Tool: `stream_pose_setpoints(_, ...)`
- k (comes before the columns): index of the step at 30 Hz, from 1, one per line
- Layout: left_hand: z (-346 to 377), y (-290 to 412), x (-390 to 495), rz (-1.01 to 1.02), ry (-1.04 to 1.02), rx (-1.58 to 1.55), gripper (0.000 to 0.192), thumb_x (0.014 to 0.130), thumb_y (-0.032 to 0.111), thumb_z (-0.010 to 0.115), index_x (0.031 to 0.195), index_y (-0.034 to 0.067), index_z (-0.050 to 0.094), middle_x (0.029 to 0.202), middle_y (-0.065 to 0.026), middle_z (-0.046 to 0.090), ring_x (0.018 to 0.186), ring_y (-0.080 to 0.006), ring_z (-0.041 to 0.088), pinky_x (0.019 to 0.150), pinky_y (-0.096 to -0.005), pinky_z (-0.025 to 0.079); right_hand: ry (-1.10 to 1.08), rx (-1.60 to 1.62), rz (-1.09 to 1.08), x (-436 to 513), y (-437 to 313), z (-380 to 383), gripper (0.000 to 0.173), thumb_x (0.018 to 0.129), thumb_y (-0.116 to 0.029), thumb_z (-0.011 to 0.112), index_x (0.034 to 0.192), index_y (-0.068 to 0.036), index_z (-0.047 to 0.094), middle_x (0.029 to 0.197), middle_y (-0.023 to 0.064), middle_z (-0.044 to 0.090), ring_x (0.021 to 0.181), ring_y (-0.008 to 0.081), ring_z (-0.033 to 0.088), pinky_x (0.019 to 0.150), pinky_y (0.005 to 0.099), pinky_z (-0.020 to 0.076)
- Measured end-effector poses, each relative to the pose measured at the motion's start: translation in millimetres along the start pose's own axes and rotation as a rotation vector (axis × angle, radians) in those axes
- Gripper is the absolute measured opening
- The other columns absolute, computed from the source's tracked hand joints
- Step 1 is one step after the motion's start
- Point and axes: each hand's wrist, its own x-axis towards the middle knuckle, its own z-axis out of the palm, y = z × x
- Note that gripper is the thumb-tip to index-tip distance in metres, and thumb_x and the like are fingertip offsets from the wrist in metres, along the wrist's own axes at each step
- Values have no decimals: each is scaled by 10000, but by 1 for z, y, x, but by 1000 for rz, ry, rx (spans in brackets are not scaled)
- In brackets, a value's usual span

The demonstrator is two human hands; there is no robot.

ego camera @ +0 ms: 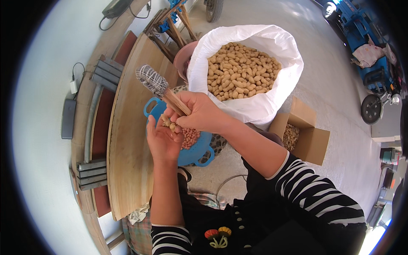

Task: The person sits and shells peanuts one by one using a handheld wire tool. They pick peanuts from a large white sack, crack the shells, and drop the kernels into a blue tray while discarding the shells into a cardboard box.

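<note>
In my left hand [165, 143], palm up, lie several unshelled peanuts [172, 127]. My right hand [200, 111] grips a wooden stick [175, 101] whose far end is wrapped in grey and white cord or cloth [151, 79]; its fingertips reach to the peanuts over the left palm. Beneath both hands stands a blue plastic colander [194, 159] with two loop handles. Shelled reddish peanut kernels [190, 137] lie in it, partly hidden by my hands. Beyond my right hand, a white woven sack [204, 71] with a rolled-open mouth holds many peanuts in their shells [244, 71].
At right, an open cardboard box [314, 143] contains empty-looking shells [290, 136]. A round wooden board [137, 127] leans at left beside metal bars [92, 174]. A pink basin [185, 57] and folded wooden stools [178, 22] stand behind. A blue vehicle [366, 35] is far right.
</note>
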Motion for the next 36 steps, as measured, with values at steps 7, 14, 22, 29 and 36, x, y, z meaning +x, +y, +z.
stream_pose_setpoints(7,8,20,-19,60,-281,-137,272,999,235,465,1123,4,541,1095,-144,558,970,-243,588,630,-326,493,322,-112,-12,4,27,-11,308,688,-33,689,983,8,610,838,78,654,752,151,619,662,291,509)
stream_pose_setpoints(14,141,-104,-25,-265,-480,-97,285,1013,198,419,1158,-19,534,1190,-148,542,1040,-226,585,697,-331,495,260,-368,125,-13,18,-15,243,672,-48,697,900,10,634,763,125,632,717,199,613,621,327,487)
stream_pose_setpoints(22,205,-244,-40,-163,-459,796,534,1034,303,324,1439,-44,327,1519,-186,292,1421,-307,262,1163,-440,166,187,-330,176,-10,20,-19,275,654,-59,699,909,33,654,798,185,651,713,270,651,591,367,504)
stream_pose_setpoints(29,188,-144,-28,503,-285,869,426,992,244,450,1310,-37,492,1310,-156,553,1117,-231,579,906,-325,451,256,-50,-135,-13,31,-23,210,751,-74,641,926,40,627,810,191,655,581,300,637,481,401,479)
stream_pose_setpoints(36,172,-52,77,568,-95,1737,256,928,171,548,1112,12,629,1082,-97,664,938,-171,633,789,-312,485,-99,-381,372,-36,-28,-13,315,885,-219,541,1092,18,555,857,213,663,554,332,649,421,410,500)
